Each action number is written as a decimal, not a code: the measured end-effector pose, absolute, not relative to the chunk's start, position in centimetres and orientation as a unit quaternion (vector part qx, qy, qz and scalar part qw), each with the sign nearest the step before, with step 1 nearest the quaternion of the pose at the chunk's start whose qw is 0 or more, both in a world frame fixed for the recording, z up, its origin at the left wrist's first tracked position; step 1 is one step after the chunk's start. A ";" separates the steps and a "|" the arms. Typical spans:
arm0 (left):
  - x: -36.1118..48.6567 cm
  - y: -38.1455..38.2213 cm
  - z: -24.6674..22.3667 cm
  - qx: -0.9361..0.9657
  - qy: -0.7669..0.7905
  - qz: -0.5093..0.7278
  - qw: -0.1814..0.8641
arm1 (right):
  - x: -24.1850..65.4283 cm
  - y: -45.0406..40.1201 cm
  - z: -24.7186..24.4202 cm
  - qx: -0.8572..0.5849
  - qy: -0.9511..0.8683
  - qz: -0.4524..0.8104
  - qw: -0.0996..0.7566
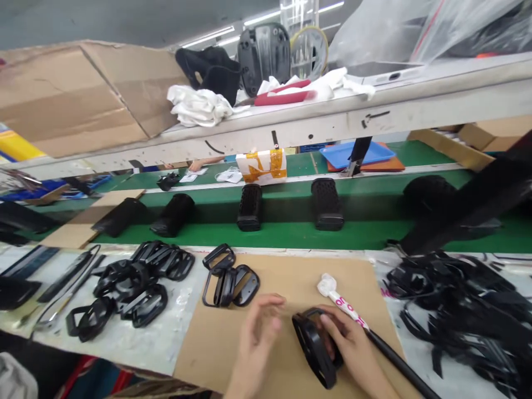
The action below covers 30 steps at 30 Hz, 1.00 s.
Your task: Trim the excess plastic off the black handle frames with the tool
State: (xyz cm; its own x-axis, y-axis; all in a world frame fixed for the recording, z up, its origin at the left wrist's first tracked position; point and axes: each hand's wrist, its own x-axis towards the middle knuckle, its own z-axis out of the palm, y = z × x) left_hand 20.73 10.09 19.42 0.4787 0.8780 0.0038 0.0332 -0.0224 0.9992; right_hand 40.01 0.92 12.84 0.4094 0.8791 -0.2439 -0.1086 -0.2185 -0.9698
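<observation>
My right hand (349,343) grips a black oval plastic frame (313,346), tilted over a brown cardboard sheet (216,349). Just left of it, my left hand (260,338) is raised with its fingers apart and nothing in it. Beyond my left hand, a few black frames (226,285) lie on the cardboard. A black rod (399,360) with a white and pink wrapped end (343,305) lies beside and partly behind my right hand.
More black frames (141,277) are piled at left, and black parts (469,316) at right. Black housings (249,208) stand on the green belt (286,235). A shelf edge (307,124) crosses above; a dark slanted post (465,205) is at right. Another person's hand (199,163) shows far off.
</observation>
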 end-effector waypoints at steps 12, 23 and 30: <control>19.9 10.3 17.2 0.531 0.350 0.275 0.721 | 37.8 4.3 16.6 -0.562 -0.205 0.569 0.564; 17.9 10.5 16.8 0.403 0.449 0.322 0.729 | 40.2 2.5 12.8 -0.615 -0.309 0.495 0.530; 10.2 12.5 18.6 0.234 0.562 0.430 0.667 | 40.1 1.7 10.3 -0.652 -0.355 0.453 0.494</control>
